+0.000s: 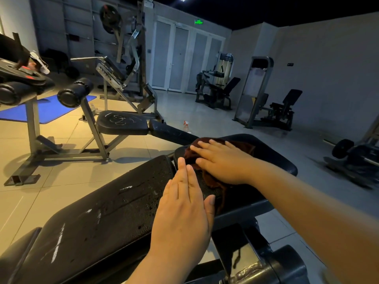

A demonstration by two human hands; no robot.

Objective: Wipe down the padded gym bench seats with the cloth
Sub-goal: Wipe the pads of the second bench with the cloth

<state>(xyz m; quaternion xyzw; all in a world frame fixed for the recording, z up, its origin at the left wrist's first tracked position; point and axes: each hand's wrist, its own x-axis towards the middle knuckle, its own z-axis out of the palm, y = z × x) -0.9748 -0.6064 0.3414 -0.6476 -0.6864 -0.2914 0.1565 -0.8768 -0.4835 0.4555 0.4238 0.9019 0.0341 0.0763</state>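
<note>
Item 1: cloth (244, 147). Dark maroon and rumpled. It lies on the seat pad (274, 156) of the near bench, at the end nearest the back pad (98, 218). One fold trails down over the seat's near edge.

Item 2: my right hand (221, 160). It lies palm down on top of the cloth. The fingers (207, 149) are straight and slightly spread, pressing flat rather than gripping. The cloth shows beyond the fingertips, behind the knuckles and below the wrist, so it sits under the whole hand.

Item 3: my left hand (182, 203). It is flat, with the fingers straight and close together, and it holds nothing. It rests over the upper end of the back pad, fingertips near the gap between the two pads. The cloth's edge is just beside the fingertips, and the hanging fold is just beside the thumb. I cannot tell whether they touch.

Item 4: the back pad's surface. It is black, beaded with droplets and marked with pale scuffs.

Item 5: surroundings.
- A second bench (123, 121) stands well apart on the left, its seat scrawled with white marks.
- A spray bottle (186, 125) stands on the tiled floor beyond the benches.
- A blue mat (47, 109) lies at far left.
- Weight machines (266, 99) stand along the far wall.
</note>
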